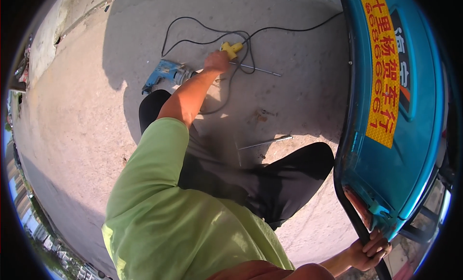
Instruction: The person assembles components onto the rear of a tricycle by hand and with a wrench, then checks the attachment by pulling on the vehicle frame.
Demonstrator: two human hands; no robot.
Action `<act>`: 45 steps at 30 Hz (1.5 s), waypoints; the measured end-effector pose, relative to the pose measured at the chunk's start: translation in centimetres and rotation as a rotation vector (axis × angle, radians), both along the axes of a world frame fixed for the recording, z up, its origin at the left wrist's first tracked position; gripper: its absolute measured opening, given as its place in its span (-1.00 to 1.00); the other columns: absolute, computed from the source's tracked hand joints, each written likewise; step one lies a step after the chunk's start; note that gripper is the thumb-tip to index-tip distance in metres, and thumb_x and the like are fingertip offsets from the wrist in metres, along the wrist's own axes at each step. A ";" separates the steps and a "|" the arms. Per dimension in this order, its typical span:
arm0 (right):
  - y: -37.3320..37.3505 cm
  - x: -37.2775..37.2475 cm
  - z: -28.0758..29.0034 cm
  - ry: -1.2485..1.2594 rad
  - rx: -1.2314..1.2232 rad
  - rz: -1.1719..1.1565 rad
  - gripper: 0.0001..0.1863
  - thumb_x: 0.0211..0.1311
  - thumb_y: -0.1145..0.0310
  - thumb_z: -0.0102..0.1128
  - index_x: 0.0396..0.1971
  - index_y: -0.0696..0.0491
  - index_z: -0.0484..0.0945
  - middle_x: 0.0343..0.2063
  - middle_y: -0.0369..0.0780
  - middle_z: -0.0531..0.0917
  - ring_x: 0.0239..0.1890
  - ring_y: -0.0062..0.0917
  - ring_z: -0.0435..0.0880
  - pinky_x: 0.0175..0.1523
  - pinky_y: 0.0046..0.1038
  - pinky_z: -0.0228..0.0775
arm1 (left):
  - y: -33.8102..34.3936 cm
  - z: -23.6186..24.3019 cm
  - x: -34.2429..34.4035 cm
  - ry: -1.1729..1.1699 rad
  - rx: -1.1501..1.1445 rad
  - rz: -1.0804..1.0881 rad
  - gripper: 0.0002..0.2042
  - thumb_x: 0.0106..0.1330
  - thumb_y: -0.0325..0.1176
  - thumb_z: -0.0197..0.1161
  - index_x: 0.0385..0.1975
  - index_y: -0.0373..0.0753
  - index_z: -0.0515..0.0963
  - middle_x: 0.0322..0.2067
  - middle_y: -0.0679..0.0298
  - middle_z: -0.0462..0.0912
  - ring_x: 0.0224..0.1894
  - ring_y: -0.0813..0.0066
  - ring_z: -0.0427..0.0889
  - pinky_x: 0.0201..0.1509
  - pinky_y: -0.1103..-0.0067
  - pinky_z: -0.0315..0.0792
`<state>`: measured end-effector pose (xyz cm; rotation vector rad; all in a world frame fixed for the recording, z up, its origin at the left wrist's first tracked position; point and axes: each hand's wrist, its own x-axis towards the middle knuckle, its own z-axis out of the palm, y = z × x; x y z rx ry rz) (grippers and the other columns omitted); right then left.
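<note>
Reaching up and forward, my left hand (217,62) is closed at the edge of a yellow lobed piece (232,49), where a black cable (294,28) meets it. The finger ends are partly hidden by the back of the hand. A thin metal rod (260,70) lies just beyond this hand. Left of my forearm, a blue power drill (166,73) rests on the ground, its front end partly covered by my arm. At the lower right, my right hand (369,251) is wrapped round the black edge trim (359,227) of a teal vehicle panel (410,174).
The cable lies in loops over the concrete ground (72,125). Between my knees and the panel lies a second metal rod (267,142), with a small metal bit (266,112) beyond it. A yellow sticker (383,87) covers part of the tall panel at the right.
</note>
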<state>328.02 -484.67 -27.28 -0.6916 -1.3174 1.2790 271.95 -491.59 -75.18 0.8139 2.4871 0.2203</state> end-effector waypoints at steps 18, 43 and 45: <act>-0.1 -1.6 -0.2 -0.060 0.130 0.043 -0.87 0.45 0.33 -0.03 -0.23 0.06 0.44 -0.75 -0.46 0.15 -0.72 -0.77 0.13 -0.27 -0.51 0.17 | -4.0 -5.2 -0.8 0.266 0.204 -0.342 -0.73 0.17 -0.42 0.14 -0.11 -0.09 0.50 -0.11 0.27 0.67 0.07 0.23 0.56 0.16 0.17 0.30; 0.2 0.0 0.6 -0.048 0.004 0.133 -0.63 0.17 0.20 0.41 -0.28 0.02 0.37 -0.63 -0.40 0.39 -0.66 -0.65 0.34 -0.30 -0.44 0.32 | -3.5 8.5 3.5 0.031 -0.531 -0.689 -0.68 0.18 -0.34 0.19 -0.10 -0.22 0.72 -0.03 0.02 0.72 0.08 0.11 0.69 0.10 0.32 0.59; 0.6 0.4 0.4 -0.025 -0.023 0.220 -0.64 0.14 0.21 0.43 -0.31 0.02 0.39 -0.62 -0.37 0.43 -0.64 -0.62 0.37 -0.30 -0.42 0.33 | -3.4 8.8 5.9 0.104 -0.509 -0.665 -0.71 0.23 -0.35 0.14 -0.15 -0.21 0.74 -0.08 0.06 0.75 0.03 0.13 0.73 0.03 0.34 0.62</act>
